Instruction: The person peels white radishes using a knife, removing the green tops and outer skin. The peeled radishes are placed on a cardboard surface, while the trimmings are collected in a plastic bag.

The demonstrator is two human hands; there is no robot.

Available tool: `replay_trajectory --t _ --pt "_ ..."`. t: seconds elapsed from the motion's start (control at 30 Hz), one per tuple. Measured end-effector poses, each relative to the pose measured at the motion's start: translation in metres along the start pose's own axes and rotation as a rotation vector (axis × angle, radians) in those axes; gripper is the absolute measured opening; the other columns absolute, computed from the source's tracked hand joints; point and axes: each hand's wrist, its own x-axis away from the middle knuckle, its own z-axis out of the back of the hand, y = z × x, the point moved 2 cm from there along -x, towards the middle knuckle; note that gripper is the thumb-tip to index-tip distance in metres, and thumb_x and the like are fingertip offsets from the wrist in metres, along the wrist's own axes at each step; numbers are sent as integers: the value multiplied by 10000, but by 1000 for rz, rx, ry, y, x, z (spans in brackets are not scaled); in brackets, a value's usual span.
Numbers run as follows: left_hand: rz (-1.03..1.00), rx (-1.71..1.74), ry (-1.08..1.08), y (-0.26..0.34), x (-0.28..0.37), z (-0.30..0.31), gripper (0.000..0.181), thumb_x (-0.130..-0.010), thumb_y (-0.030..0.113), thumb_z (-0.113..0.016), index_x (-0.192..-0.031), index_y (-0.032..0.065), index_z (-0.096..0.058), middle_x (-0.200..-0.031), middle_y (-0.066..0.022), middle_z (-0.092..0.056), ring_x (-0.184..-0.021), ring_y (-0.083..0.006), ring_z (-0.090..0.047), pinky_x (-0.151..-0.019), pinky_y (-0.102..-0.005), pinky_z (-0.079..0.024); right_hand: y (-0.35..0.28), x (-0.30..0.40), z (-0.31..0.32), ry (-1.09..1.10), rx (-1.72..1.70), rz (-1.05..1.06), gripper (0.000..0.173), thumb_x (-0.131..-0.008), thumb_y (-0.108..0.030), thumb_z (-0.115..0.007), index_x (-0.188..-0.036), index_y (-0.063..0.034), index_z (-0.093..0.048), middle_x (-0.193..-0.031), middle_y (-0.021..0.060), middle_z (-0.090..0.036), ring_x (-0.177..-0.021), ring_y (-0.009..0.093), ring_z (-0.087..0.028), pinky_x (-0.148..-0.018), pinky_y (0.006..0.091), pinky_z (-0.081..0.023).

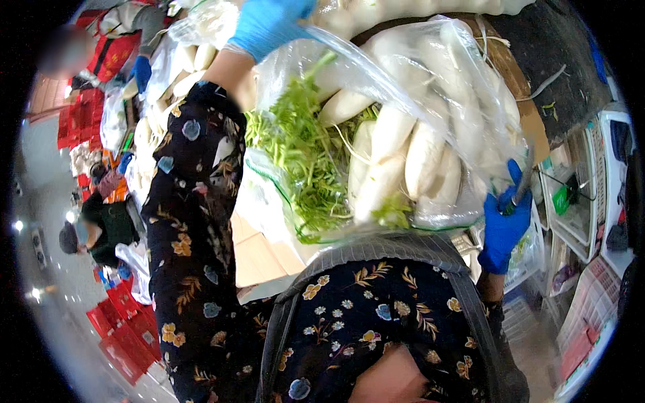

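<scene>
A clear plastic bag with a green edge lies in front of me. Inside are several white radishes and a heap of leafy green stems. My left hand, in a light blue glove, grips the film at the top of the view, where the bag's edge stretches taut from the fingers. On the right, my right hand wears a darker blue glove. It holds a greyish metal hand tool, perhaps a knife, beside the bag's right corner. The tool's full shape is unclear.
More bagged white radishes lie beyond the bag. Cardboard shows beneath it. Plastic baskets stand at right. To the left are a co-worker's blue-gloved hand, another person, and red crates.
</scene>
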Motion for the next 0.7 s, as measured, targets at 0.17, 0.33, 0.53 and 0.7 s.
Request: replay_trajectory --t 0.17,0.33,0.53,0.7 --pt "-362 139 224 49 -17 -23 131 -658 211 -593 -673 98 -529 -643 -92 -519 -588 -271 -546 -528 -389 -451 44 11 4 75 42 -53 482 -816 36 -598 -1285 -32 -512 -997 5 -592 -806 58 -485 -764 193 -429" --pt "-278 -123 151 81 -5 -54 250 -706 176 -622 -937 145 -532 -831 -45 -564 -781 -241 -567 -627 -349 -465 81 8 -18 169 157 -56 479 -815 -9 -615 -1282 -44 -514 -1105 41 -578 -908 105 -517 -838 241 -423" --pt "56 422 89 90 58 -72 628 -747 96 -633 -1325 188 -408 -999 -98 -595 -905 -273 -600 -775 -366 -494 89 6 -29 93 -24 42 504 -793 25 -604 -1284 -45 -513 -1025 30 -592 -859 99 -518 -799 236 -429" --pt "451 1582 -480 38 134 11 688 -799 141 -668 -1401 84 -340 -1238 -106 -512 -1070 -196 -501 -968 -327 -382 84 4 -27 47 -108 79 506 -795 15 -606 -1288 -45 -511 -985 11 -610 -820 90 -519 -787 240 -432"
